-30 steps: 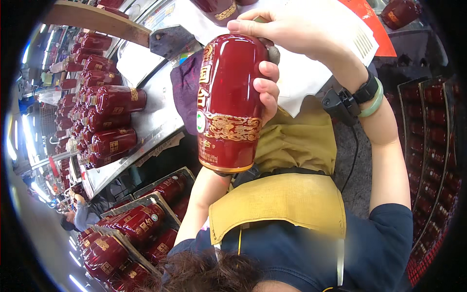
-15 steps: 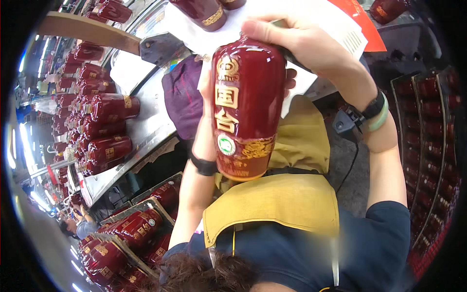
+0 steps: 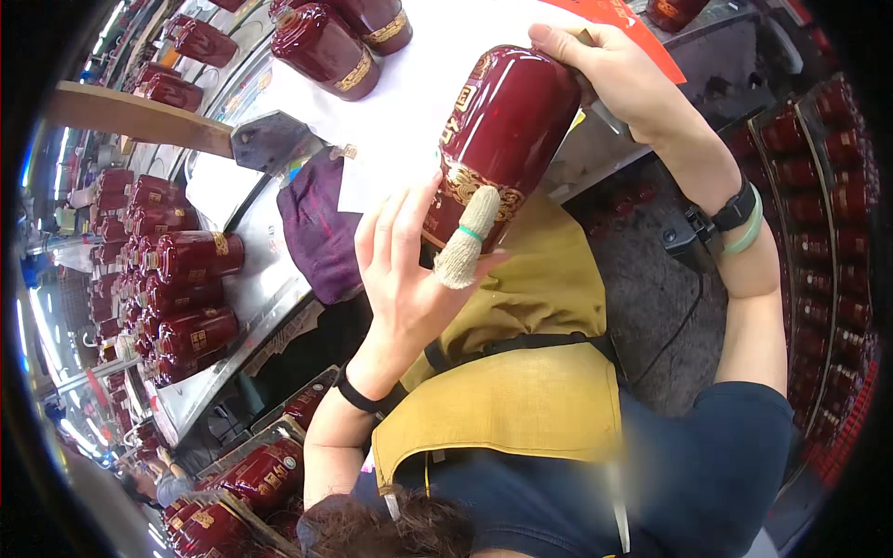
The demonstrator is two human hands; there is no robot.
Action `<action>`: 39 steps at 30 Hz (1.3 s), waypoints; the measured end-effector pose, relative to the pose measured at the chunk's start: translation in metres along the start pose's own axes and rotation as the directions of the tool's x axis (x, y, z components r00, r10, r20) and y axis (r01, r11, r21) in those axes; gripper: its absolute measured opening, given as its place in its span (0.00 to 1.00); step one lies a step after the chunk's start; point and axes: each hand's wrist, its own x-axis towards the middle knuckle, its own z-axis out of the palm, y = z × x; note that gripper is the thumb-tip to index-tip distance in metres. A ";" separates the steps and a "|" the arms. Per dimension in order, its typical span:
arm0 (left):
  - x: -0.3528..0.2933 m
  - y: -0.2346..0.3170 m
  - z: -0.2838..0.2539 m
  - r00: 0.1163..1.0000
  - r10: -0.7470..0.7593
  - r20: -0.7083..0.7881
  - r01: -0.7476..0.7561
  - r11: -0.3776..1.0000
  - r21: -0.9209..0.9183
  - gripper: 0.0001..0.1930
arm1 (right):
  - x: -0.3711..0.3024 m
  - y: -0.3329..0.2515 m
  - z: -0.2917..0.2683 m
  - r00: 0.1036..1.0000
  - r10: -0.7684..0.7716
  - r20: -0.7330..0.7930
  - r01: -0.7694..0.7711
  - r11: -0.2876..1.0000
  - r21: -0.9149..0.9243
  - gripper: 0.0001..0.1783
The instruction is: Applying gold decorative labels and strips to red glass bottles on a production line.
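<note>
A glossy dark red bottle (image 3: 516, 121) with gold relief lettering and a gold patterned band lies tilted between my hands, above my yellow apron (image 3: 521, 279). My left hand (image 3: 400, 256) supports its lower end, fingers along the far left side. A beige knitted finger sleeve (image 3: 467, 238) with a green band covers the left thumb, which presses on the bottle's gold band. At the other end, my right hand (image 3: 628, 79) grips round the neck, which is mostly hidden by the fingers.
Similar red bottles (image 3: 321, 51) stand on white paper (image 3: 419, 93) at the table's far side. Many more crowd the left table (image 3: 191, 265). A purple cloth (image 3: 321, 228) lies at the table edge. Racks of bottles (image 3: 809, 242) line the right; crated bottles (image 3: 260, 479) sit lower left.
The bottle has tilted and turned about its length, so the lettering faces left and the gold band shows more. My left hand has come from behind the bottle to its lower end.
</note>
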 end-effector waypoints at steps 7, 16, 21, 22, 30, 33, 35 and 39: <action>0.011 0.010 0.010 0.999 0.029 0.041 -0.032 0.998 0.058 0.31 | -0.015 0.008 -0.006 0.998 0.035 -0.043 -0.033 0.998 0.052 0.18; 0.045 0.015 0.012 0.988 0.051 0.144 -0.029 0.989 -0.148 0.47 | -0.102 0.029 -0.121 0.905 -0.054 -0.422 -0.034 0.980 -0.198 0.21; 0.046 -0.036 0.007 0.986 -0.064 0.153 0.075 0.995 -0.065 0.44 | -0.179 0.086 -0.164 0.776 0.120 -0.619 -0.532 0.652 -0.540 0.17; 0.043 -0.048 0.005 0.985 -0.093 0.143 0.102 0.993 -0.056 0.42 | -0.191 0.119 -0.171 0.766 0.087 -0.636 -0.550 0.601 -0.580 0.15; -0.029 -0.128 -0.065 0.957 -0.287 0.037 0.252 0.892 0.376 0.26 | -0.203 0.355 -0.183 0.455 0.235 -0.859 -0.862 0.358 -0.359 0.13; -0.056 -0.152 -0.081 0.945 -0.326 -0.001 0.284 0.821 0.496 0.22 | -0.180 0.405 -0.195 0.425 0.201 -0.883 -0.874 0.345 -0.342 0.13; -0.069 -0.159 -0.084 0.931 -0.364 -0.031 0.322 0.779 0.538 0.20 | -0.162 0.427 -0.207 0.390 0.237 -0.890 -0.883 0.370 -0.288 0.12; -0.094 -0.183 -0.094 0.941 -0.337 0.036 0.254 0.772 0.582 0.18 | -0.130 0.470 -0.215 0.293 0.306 -0.906 -0.905 0.394 -0.160 0.12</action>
